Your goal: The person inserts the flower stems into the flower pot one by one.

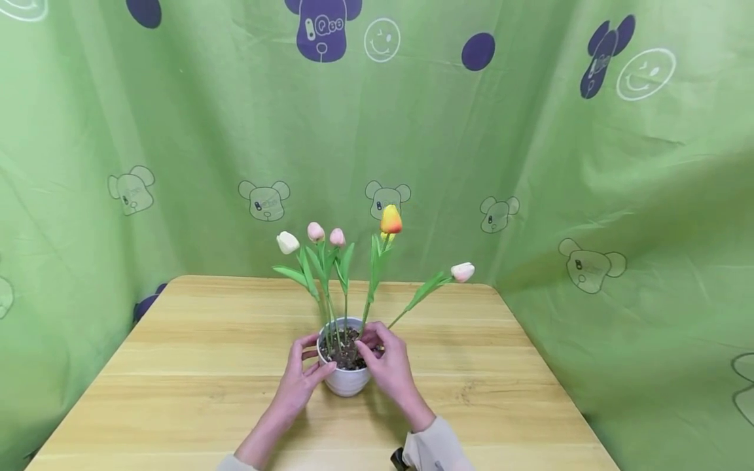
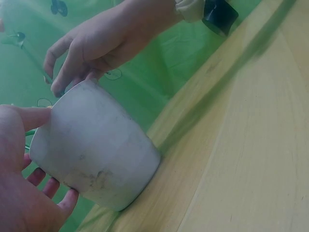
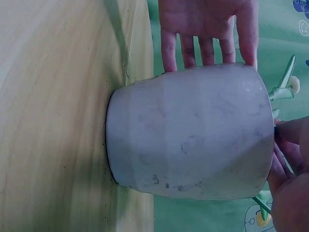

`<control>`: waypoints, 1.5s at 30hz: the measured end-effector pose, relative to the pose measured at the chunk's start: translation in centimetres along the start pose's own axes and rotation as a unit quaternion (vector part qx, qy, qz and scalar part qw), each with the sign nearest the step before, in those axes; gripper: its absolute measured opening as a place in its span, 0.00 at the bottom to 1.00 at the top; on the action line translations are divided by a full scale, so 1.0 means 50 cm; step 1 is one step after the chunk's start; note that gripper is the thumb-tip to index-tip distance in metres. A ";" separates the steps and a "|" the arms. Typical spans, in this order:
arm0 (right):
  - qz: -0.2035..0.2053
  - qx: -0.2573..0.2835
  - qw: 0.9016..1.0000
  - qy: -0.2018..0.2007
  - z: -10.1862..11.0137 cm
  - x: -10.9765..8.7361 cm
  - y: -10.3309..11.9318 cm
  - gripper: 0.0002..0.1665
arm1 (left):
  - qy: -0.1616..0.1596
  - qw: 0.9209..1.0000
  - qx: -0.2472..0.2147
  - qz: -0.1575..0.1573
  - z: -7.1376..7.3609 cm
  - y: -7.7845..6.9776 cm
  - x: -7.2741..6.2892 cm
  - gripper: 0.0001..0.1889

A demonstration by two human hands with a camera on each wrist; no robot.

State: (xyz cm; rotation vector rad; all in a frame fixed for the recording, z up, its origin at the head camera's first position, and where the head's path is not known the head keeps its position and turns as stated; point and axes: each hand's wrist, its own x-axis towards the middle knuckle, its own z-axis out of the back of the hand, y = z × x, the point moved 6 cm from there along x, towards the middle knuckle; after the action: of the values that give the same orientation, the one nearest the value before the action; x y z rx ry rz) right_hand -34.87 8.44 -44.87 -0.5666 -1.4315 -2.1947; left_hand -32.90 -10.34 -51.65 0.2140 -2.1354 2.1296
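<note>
A white flower pot (image 1: 346, 384) stands upright on the wooden table, filled with dark soil (image 1: 344, 356). My left hand (image 1: 299, 378) holds its left side, thumb at the rim and fingers around the wall. Over the right rim, my right hand (image 1: 390, 363) pinches the stem base of the orange-yellow tulip (image 1: 391, 220) between thumb and fingers. A yellow bloom (image 1: 387, 237) shows partly behind that tulip. On the left rise a white tulip (image 1: 287, 243) and two pink tulips (image 1: 315, 231). A pale pink tulip (image 1: 463, 272) leans far right, its stem base hidden by my right hand.
The pot stands near the middle of the wooden table (image 1: 206, 366). Green printed curtains (image 1: 330, 131) enclose the table at the back and both sides. A small black object (image 1: 398, 459) sits by the right sleeve (image 1: 437, 448).
</note>
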 end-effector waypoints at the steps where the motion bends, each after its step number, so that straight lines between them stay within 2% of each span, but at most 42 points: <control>1: 0.005 -0.005 1.000 0.004 -0.002 0.000 0.001 0.16 | 0.000 1.000 0.001 0.000 0.000 0.000 -0.001 0.39; 7: 0.025 -0.030 0.999 0.017 -0.007 0.003 0.006 0.18 | 0.002 1.000 0.000 0.003 0.002 -0.002 -0.005 0.39; 16: 0.048 -0.064 0.996 0.028 -0.005 0.006 0.010 0.05 | 0.000 1.000 -0.002 0.002 0.000 -0.002 -0.005 0.39; 22: 0.059 -0.062 0.996 0.039 -0.006 0.007 0.014 0.04 | -0.001 1.000 -0.003 0.002 0.000 -0.002 -0.004 0.39; 32: 0.071 -0.051 0.994 0.070 -0.018 0.005 0.015 0.09 | 0.002 1.000 -0.001 0.001 -0.001 -0.003 -0.004 0.38; 45: 0.039 -0.072 0.990 0.114 -0.025 0.007 0.002 0.06 | 0.003 1.000 -0.007 0.004 0.000 0.000 -0.001 0.39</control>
State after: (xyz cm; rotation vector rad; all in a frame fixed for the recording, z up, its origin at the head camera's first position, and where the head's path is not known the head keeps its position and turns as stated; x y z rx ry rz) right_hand -35.23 7.22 -45.05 -0.3971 -1.1229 -2.2320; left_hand -32.83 -10.32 -51.67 0.1990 -2.1499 2.1169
